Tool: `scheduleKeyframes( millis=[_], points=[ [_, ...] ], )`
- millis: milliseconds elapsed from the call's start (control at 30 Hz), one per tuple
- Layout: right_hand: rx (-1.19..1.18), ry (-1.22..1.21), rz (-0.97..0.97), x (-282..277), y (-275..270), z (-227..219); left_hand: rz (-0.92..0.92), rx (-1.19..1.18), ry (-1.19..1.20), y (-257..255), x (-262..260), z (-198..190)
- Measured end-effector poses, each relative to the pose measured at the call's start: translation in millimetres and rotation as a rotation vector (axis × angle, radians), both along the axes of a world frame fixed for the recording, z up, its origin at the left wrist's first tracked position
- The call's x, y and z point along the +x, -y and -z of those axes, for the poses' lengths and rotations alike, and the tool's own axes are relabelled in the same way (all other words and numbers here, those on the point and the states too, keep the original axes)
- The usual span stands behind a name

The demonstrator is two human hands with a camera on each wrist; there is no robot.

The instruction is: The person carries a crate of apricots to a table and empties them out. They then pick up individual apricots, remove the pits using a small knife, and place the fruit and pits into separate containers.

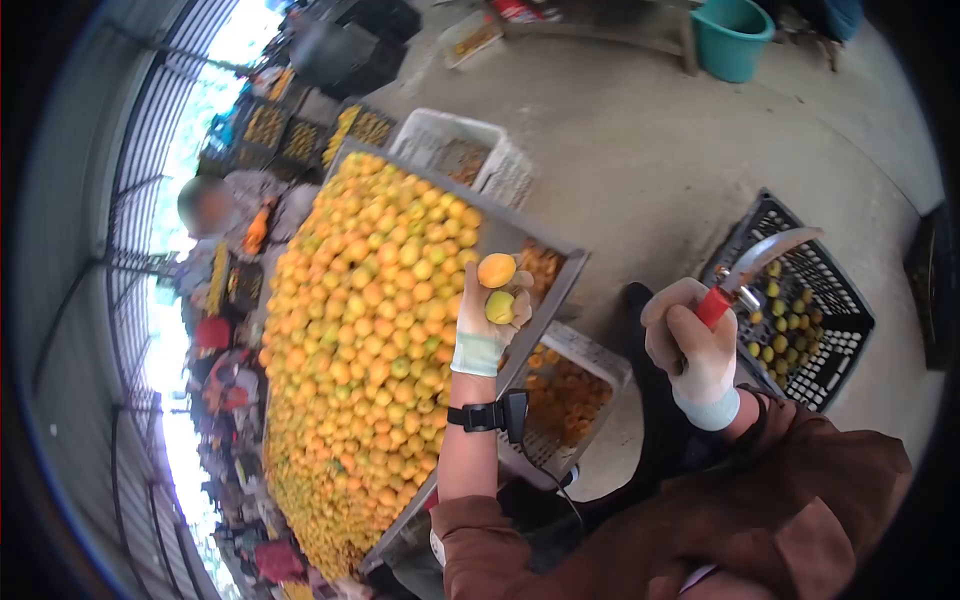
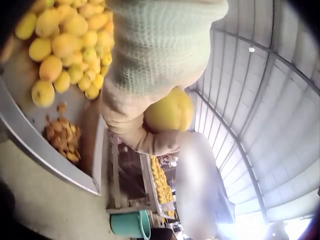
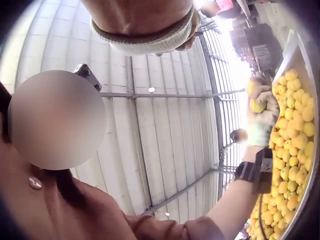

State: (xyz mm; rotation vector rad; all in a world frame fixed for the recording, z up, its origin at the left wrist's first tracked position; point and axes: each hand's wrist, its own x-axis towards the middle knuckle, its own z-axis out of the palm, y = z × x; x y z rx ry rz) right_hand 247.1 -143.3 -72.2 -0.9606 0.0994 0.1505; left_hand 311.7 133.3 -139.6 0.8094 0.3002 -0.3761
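Observation:
My left hand (image 1: 490, 315), in a pale work glove, is over the near edge of the apricot heap (image 1: 370, 320). It holds two apricots: an orange one (image 1: 496, 270) toward the fingertips and a greenish-yellow one (image 1: 500, 307) in the palm. In the left wrist view, its fingers curl round a yellow apricot (image 2: 170, 111). To the right, my gloved right hand (image 1: 690, 340) grips the red handle (image 1: 712, 307) of a knife with a curved metal blade (image 1: 765, 255). In the right wrist view, little shows of that hand beyond its cuff (image 3: 145, 45).
The apricots lie on a metal-edged table (image 1: 575, 270). Below its near side stands a white crate (image 1: 600, 365) with orange pieces. A black crate (image 1: 845, 330) of greenish fruit is on the floor at right. Another white crate (image 1: 440, 125) and a teal bucket (image 1: 735, 50) stand farther off.

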Motion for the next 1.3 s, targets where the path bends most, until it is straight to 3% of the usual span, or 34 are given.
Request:
scheduleKeyframes(
  millis=[33,100,200,300,367,467,533,567,633,667,700,767,833,900,933,1000,1167,1300],
  points=[
    [0.022,0.008,-0.048,3,-9,4,-0.096,0.027,-0.034,-20,-14,-1],
    [-0.215,0.069,-0.137,11,-37,19,-0.242,0.034,-0.088,-65,-48,7],
    [-0.200,0.127,-0.312,23,-79,34,-0.539,0.272,-0.369,-100,-101,0],
    [-0.211,0.199,-0.412,31,-124,46,-0.584,0.382,-0.501,-162,-158,21],
    [-0.238,0.259,-0.421,35,-152,56,-0.723,0.483,-0.514,-188,-180,7],
    [-0.288,0.366,-0.387,37,-182,69,-1.121,0.382,-0.418,-247,-186,-17],
    [-0.319,0.366,-0.391,37,-188,82,-1.120,0.138,-0.307,-313,-196,-23],
    [-0.334,0.373,-0.391,39,-192,88,-1.123,0.128,-0.308,-313,-196,-19],
    [-0.357,0.379,-0.385,47,-193,110,-1.355,0.768,-0.434,-312,-194,-15],
    [-0.378,0.377,-0.374,47,-193,116,-1.239,1.141,-0.439,-299,-187,-9],
    [-0.379,0.369,-0.374,47,-195,119,-1.232,1.145,-0.446,-288,-181,-6],
    [-0.255,0.352,-0.309,50,-197,114,-0.858,1.835,-0.308,-272,-170,3],
    [-0.240,0.353,-0.297,50,-198,112,-0.696,1.959,-0.494,-270,-148,4],
    [-0.426,0.409,-0.309,49,-196,118,-0.511,2.098,-0.808,-281,-124,8],
    [-0.360,0.410,-0.304,48,-199,121,-0.521,2.102,-0.790,-282,-112,1],
    [-0.365,0.400,-0.322,48,-198,122,-0.451,1.903,-1.054,-281,-96,-10],
    [-0.311,0.405,-0.319,41,-203,118,-0.429,1.929,-1.174,-290,-81,5],
    [-0.326,0.450,-0.332,39,-206,131,-0.589,1.966,-1.166,-298,-85,24]
  ],
)
